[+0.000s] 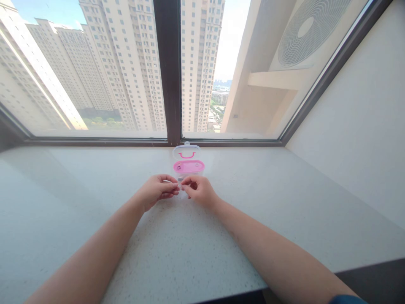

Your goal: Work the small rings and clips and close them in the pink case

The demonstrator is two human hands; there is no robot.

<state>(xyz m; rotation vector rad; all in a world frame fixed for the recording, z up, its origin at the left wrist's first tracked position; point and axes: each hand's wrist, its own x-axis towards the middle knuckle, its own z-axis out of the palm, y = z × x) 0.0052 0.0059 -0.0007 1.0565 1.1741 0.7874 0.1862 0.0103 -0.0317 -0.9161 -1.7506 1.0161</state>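
Observation:
A small pink case [188, 166] with its clear lid [186, 151] raised stands on the speckled white windowsill [95, 185], close to the window frame. Just in front of it my left hand [158, 191] and my right hand [199, 190] meet fingertip to fingertip. Both pinch a tiny clear item [180, 186] between thumbs and forefingers; it is too small to identify. My forearms rest low over the sill.
The dark window frame's post [169, 71] rises behind the case, with glass on both sides. A white wall [357, 126] closes the right side. The sill's front edge [363, 266] runs at the lower right.

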